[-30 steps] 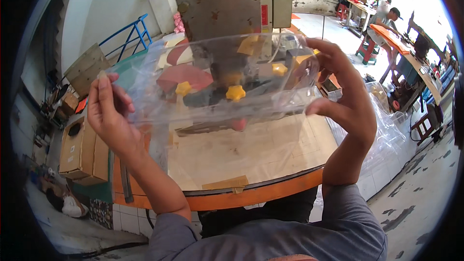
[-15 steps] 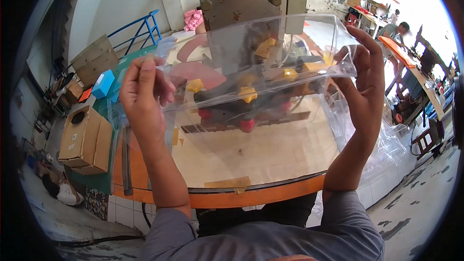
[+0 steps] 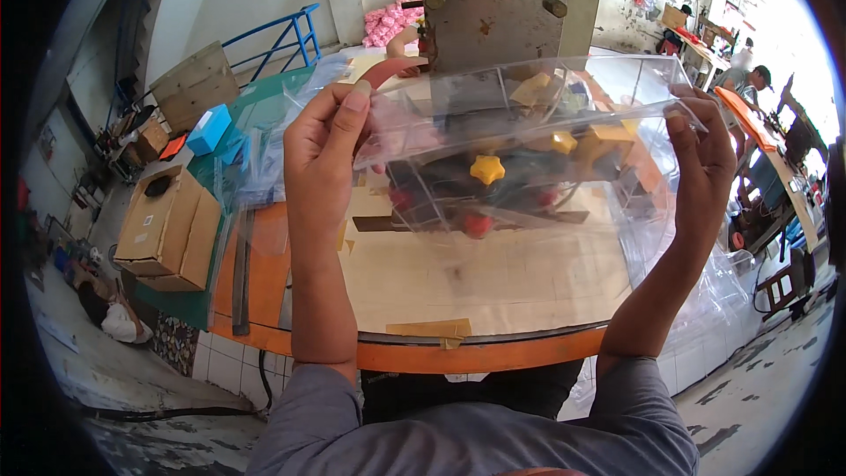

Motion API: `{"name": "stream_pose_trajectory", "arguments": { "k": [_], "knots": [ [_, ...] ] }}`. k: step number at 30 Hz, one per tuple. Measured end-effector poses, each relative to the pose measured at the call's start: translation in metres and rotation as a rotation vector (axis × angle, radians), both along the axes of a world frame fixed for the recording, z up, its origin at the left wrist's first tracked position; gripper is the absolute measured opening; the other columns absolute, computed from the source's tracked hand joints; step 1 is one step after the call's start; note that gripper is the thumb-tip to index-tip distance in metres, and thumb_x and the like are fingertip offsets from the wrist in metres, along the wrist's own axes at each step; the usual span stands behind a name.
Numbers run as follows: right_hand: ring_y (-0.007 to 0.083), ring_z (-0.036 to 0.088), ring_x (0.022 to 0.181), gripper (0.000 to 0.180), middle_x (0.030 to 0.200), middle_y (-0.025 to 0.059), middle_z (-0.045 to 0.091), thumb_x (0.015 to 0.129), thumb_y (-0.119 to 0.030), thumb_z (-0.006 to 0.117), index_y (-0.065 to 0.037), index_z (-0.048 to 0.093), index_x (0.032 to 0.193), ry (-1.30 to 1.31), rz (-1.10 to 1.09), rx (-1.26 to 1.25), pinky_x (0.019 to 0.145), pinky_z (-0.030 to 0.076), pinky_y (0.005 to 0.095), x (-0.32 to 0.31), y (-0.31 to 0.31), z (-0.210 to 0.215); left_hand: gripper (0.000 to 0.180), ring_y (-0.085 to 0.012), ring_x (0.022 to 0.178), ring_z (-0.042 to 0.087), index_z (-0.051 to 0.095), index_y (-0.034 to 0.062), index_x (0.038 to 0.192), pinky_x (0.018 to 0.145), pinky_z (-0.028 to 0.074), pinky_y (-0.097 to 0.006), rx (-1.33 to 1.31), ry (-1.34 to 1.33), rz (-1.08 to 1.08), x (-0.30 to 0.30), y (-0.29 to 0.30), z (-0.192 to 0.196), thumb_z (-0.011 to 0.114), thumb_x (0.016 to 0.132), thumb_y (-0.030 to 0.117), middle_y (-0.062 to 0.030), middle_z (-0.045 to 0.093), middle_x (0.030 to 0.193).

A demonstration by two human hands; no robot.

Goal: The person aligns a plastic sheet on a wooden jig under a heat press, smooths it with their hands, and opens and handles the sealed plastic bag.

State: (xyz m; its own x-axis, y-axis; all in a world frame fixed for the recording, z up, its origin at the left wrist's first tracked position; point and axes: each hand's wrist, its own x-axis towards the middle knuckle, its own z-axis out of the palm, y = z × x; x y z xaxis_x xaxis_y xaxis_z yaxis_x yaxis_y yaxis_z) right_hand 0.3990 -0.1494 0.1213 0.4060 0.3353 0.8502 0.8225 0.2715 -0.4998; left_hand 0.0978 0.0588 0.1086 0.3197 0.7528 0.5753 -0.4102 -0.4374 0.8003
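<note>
Stretched between my hands is a clear plastic sheet piece [image 3: 529, 137], folded or box-shaped with a straight upper and front edge; I cannot tell which. My left hand [image 3: 328, 128] pinches its left end between thumb and fingers. At the other end, my right hand [image 3: 701, 141] grips the corner with thumb and bent fingers. Through the plastic show the yellow star knobs [image 3: 487, 170] and red knobs [image 3: 478, 226] of a machine [image 3: 493, 22] standing behind it. A pale wooden board [image 3: 493, 286] lies below on the orange table [image 3: 529, 352].
Cardboard boxes [image 3: 164, 225] and a blue box [image 3: 210, 129] stand on the green mat at left. More clear plastic [image 3: 714, 300] hangs over the right side. A metal bar [image 3: 241, 282] lies left of the board. Other people work at the far right.
Both hands have shifted right in the picture with the plastic, and the whole view has moved a little too. The right hand's spread fingers have closed on the plastic's corner.
</note>
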Motion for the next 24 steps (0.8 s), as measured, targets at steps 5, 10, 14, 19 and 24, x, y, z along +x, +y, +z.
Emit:
{"name": "stream_pose_trajectory", "arguments": {
  "k": [5, 10, 14, 19, 24],
  "knots": [
    [0.0141, 0.064, 0.102, 0.035, 0.123, 0.0079, 0.07, 0.098, -0.031, 0.076, -0.001, 0.071, 0.116, 0.106, -0.059, 0.033, 0.089, 0.05, 0.0278, -0.006, -0.007, 0.005, 0.026, -0.008, 0.062, 0.057, 0.067, 0.0045, 0.099, 0.057, 0.043, -0.023, 0.114, 0.102, -0.007, -0.008, 0.001, 0.0, 0.063, 0.107, 0.028, -0.0022, 0.064, 0.075],
    [0.0149, 0.064, 0.105, 0.037, 0.123, 0.0082, 0.07, 0.098, -0.032, 0.076, -0.001, 0.071, 0.118, 0.126, -0.1, 0.037, 0.09, 0.05, 0.0296, -0.004, -0.007, 0.003, 0.029, -0.0099, 0.061, 0.059, 0.065, 0.0056, 0.096, 0.06, 0.046, -0.024, 0.145, 0.094, -0.045, -0.008, -0.004, 0.001, 0.059, 0.109, 0.031, -0.0033, 0.066, 0.075],
    [0.0151, 0.064, 0.106, 0.038, 0.124, 0.0085, 0.07, 0.098, -0.033, 0.076, 0.0, 0.071, 0.118, 0.117, -0.119, 0.029, 0.091, 0.05, 0.03, -0.001, -0.006, 0.002, 0.03, -0.0145, 0.073, 0.07, 0.067, 0.0034, 0.104, 0.065, 0.049, -0.026, 0.167, 0.116, -0.129, -0.01, -0.007, 0.001, 0.055, 0.11, 0.031, -0.0114, 0.075, 0.089],
    [0.0152, 0.063, 0.106, 0.039, 0.123, 0.0081, 0.071, 0.098, -0.035, 0.076, -0.002, 0.072, 0.116, 0.119, -0.111, 0.074, 0.091, 0.049, 0.0301, -0.003, -0.007, 0.004, 0.039, -0.02, 0.095, 0.076, 0.068, -0.0025, 0.126, 0.073, 0.053, -0.028, 0.217, 0.17, -0.221, -0.009, -0.006, 0.002, 0.056, 0.109, 0.031, -0.0212, 0.076, 0.117],
    [0.0155, 0.064, 0.107, 0.034, 0.124, 0.0092, 0.071, 0.099, -0.033, 0.074, -0.002, 0.071, 0.112, 0.084, -0.034, 0.048, 0.091, 0.049, 0.0303, -0.005, -0.006, 0.003, 0.06, -0.0334, 0.128, 0.066, 0.056, -0.0056, 0.145, 0.093, 0.055, -0.033, 0.302, 0.11, -0.535, 0.004, -0.007, -0.007, 0.066, 0.103, 0.036, -0.0273, 0.06, 0.146]
  ]
}}
